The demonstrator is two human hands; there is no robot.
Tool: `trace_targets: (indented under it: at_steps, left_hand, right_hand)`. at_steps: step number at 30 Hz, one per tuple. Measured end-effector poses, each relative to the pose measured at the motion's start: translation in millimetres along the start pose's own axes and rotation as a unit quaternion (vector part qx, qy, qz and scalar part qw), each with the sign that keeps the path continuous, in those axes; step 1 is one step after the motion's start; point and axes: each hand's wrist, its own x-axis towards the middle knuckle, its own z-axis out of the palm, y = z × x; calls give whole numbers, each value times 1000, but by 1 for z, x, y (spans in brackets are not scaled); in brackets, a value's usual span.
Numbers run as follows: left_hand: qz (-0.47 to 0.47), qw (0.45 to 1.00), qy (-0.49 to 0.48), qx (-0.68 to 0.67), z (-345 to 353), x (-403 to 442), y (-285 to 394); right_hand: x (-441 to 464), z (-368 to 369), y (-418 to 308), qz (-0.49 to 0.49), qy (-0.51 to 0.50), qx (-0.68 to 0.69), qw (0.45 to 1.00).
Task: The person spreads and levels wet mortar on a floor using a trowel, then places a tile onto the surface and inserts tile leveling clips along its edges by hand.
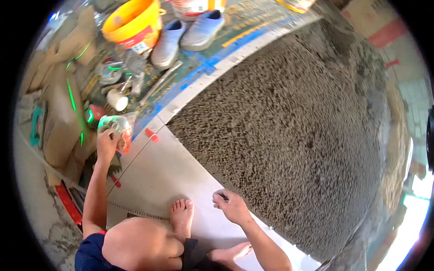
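Note:
My left hand [106, 143] is at a clear plastic bag [125, 132] with red and green print, its bent fingers closed on the bag's near side. What lies inside the bag is not clear. Over the pale floor tiles [158, 169], close to the edge of the rough grey mortar bed [289, 135], hovers my right hand [231, 207]. Its fingers are curled together, and anything small between them is hidden. A red tile clip [152, 135] stands in the joint near the tile corner. Another red clip [115, 180] sits at the left tile edge.
A yellow bucket [132, 27] and a pair of grey-blue shoes [199, 34] stand on the sheeted floor at the top. Left of the bag are a white cup [117, 100], brown cardboard [63, 117] and a green-handled tool [36, 125]. My bare foot [182, 217] rests on the tile.

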Motion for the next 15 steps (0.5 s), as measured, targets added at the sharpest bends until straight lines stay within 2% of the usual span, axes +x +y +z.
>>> trace_targets:
  at_steps: [1, 2, 4, 6, 8, 9, 10, 12, 13, 14, 15]
  left_hand:
    - [117, 985, 124, -21, 15, 2, -22]
    - [130, 985, 115, -20, 17, 3, -26]
    - [175, 967, 168, -79, 16, 4, -26]
    - [178, 968, 156, -79, 5, 0, -16]
    - [107, 979, 137, -106, -4, -3, -14]
    - [153, 970, 146, -119, -6, -5, -16]
    - [159, 970, 142, -119, -10, -9, -4]
    - [158, 924, 60, -342, -13, -26, 40]
    - [117, 927, -5, -357, -18, -37, 70]
    - [189, 913, -32, -359, -1, -33, 73]
    - [225, 912, -82, -334, -5, -43, 103]
  right_hand:
    - [2, 2, -2, -10, -18, -12, 1000]
    - [4, 4, -3, -4, -8, -1, 1000]
    - [10, 6, -5, -8, -21, -23, 999]
    - [16, 12, -1, -9, -9, -18, 1000]
    - [23, 17, -3, -34, -30, -22, 999]
    - [26, 18, -6, -44, -39, -14, 998]
    - [28, 21, -12, -42, -34, -10, 998]
    - [34, 26, -29, -56, -43, 14, 997]
    - [40, 30, -33, -64, -51, 35, 996]
    - [44, 32, -40, -66, -46, 35, 996]
    - [47, 34, -49, -91, -18, 44, 995]
